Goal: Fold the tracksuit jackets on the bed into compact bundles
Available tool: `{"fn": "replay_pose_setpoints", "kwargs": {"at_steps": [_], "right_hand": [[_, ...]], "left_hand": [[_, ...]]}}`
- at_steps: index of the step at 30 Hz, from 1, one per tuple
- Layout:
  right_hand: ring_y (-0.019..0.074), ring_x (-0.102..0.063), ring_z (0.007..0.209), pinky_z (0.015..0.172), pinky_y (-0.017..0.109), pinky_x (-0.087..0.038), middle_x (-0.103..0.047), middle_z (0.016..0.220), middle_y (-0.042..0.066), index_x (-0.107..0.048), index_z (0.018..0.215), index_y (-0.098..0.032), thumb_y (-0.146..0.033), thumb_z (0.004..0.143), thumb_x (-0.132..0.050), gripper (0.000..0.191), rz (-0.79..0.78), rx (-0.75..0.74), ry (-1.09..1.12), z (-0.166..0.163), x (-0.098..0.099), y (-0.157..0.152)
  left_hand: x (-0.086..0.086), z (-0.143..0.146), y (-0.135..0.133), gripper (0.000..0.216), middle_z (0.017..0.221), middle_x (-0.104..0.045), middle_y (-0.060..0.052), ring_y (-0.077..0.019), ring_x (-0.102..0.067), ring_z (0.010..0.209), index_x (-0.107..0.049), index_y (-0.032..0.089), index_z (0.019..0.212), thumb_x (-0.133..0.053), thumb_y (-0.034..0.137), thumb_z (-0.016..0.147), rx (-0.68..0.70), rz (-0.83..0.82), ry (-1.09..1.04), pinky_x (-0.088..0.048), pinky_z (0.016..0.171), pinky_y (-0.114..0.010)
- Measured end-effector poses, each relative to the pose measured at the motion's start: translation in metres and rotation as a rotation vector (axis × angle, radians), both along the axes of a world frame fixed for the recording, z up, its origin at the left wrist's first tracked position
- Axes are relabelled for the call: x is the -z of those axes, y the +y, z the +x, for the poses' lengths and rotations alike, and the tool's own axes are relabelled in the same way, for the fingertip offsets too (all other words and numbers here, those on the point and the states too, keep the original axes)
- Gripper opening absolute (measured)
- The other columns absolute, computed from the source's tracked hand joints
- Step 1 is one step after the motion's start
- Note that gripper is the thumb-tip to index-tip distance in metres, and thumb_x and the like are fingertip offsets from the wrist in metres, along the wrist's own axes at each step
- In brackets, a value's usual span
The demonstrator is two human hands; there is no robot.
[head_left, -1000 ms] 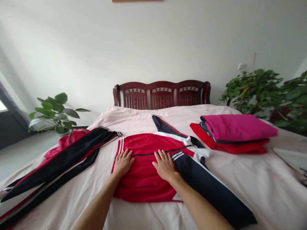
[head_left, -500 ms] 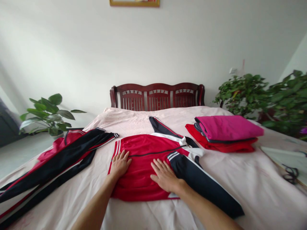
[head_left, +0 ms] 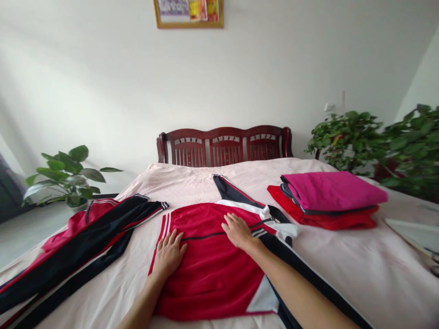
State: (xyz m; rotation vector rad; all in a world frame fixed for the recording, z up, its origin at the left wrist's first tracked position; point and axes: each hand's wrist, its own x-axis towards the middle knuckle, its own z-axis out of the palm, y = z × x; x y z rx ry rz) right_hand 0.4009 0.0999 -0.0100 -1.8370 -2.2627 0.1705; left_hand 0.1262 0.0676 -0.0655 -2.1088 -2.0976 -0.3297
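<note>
We are in a bright room with a white wall (head_left: pixel 103 91), and a gold-framed picture (head_left: pixel 188 13) hangs high on it. Grey floor (head_left: pixel 20 242) shows at the far left, beside a leafy potted plant (head_left: pixel 65 178). Two more bushy green plants (head_left: pixel 346 139) (head_left: pixel 414 151) crowd the right corner. A dark red wooden headboard (head_left: pixel 224 147) closes the far end of a wide bed, whose pale pink sheet (head_left: pixel 192 183) is lightly creased.

On the sheet, a folded magenta garment (head_left: pixel 332 192) sits on a folded red one (head_left: pixel 329 219) to our right. A long red-and-black tracksuit garment (head_left: pixel 89 237) lies folded lengthwise to our left. Between them, in the middle of the bed, a red track jacket (head_left: pixel 209 269) lies flat, with its black sleeves stretched out.

Our left hand (head_left: pixel 168 253) presses flat on the jacket's red body, fingers spread wide and holding nothing. Our right hand (head_left: pixel 238 230) rests near the jacket's dark zip line, just beside the white collar, fingers close together and not gripping.
</note>
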Motion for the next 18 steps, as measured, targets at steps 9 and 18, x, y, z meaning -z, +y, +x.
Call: {"fn": "replay_pose_setpoints", "kwargs": {"at_steps": [9,18], "right_hand": [[0.0273,-0.007,0.150,0.119,0.049,-0.008,-0.012,0.164,0.011,-0.021,0.156,-0.015,-0.053,0.098,-0.024,0.070,-0.170,0.153,-0.072,0.048,0.032,0.085],[0.0264,-0.009,0.150,0.120,0.045,-0.008,-0.014,0.163,0.014,-0.022,0.155,-0.010,-0.051,0.097,-0.032,0.071,-0.190,0.122,-0.051,0.062,0.031,0.092]], "left_hand": [[0.002,-0.002,-0.002,0.048,0.154,-0.044,-0.007,-0.0268,-0.040,0.141,-0.055,0.025,0.138,-0.044,0.043,0.094,0.007,0.023,-0.029,-0.027,0.117,-0.046],[0.005,-0.004,0.000,0.047,0.153,-0.045,-0.007,-0.0255,-0.039,0.141,-0.055,0.025,0.137,-0.042,0.043,0.095,0.021,0.022,-0.049,-0.026,0.117,-0.047]]}}
